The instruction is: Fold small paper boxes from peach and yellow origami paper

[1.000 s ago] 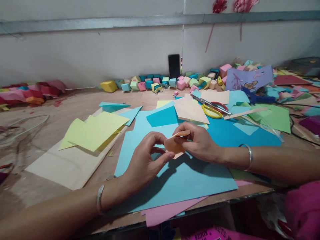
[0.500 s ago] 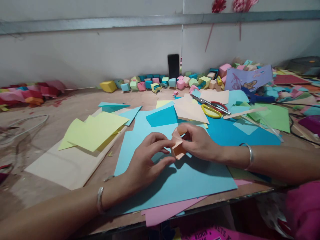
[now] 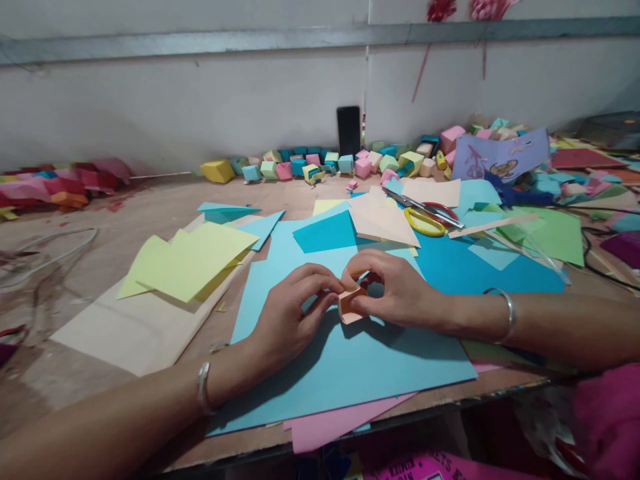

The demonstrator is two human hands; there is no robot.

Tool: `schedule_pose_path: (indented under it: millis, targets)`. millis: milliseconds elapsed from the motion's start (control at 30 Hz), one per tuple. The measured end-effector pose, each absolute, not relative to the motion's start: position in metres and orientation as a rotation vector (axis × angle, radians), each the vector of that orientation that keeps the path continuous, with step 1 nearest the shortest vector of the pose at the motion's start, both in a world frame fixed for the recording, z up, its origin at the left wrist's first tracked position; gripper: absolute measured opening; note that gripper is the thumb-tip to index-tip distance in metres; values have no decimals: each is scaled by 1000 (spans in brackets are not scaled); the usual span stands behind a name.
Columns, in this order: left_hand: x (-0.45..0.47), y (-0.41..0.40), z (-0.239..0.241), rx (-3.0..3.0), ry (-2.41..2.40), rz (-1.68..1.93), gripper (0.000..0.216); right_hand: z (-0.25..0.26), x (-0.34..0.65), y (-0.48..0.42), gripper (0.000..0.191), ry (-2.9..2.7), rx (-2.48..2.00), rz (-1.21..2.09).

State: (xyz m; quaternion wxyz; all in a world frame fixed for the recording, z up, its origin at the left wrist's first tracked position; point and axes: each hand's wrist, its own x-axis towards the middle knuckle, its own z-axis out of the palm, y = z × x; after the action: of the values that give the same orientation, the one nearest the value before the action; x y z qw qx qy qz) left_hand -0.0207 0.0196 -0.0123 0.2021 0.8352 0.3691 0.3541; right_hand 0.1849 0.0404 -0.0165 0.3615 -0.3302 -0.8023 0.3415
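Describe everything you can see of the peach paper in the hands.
The peach paper is a small, plain piece that looks like thin card, folded into an open, box-like shape, with its hollow facing the viewer. The right hand grips it, thumb at the opening; the left hand has fingertips at its upper left corner. It sits over the light blue sheet; fingers hide its far side.

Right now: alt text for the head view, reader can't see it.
A person's left hand and right hand hold a small folded peach paper over a light blue sheet on a cluttered table. Yellow sheets lie to the left, scissors farther back right; small paper boxes line the wall.
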Motion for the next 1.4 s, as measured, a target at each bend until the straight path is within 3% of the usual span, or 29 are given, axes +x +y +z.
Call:
schedule_pose_path:
  millis: [200,400,600,933,1167,1400]
  targets:
    - [-20,18,-11,2094,1097,980,7,-17,187,40,11,-2058,-762,816]
    - [-18,17,-12,1370,782,800,29,-18,192,39,13,-1945,-682,845]
    - [-16,16,-12,1092,734,696,29,-15,193,39,6,-1914,-646,777]
    - [-14,15,-13,976,700,660,30,-16,190,35,2,-1927,-669,737]
    - [-18,17,-13,977,693,654,30,-14,193,36,21,-2031,-538,737]
    - [-16,16,-10,1271,807,832,24,-10,188,32,7,-2042,-712,604]
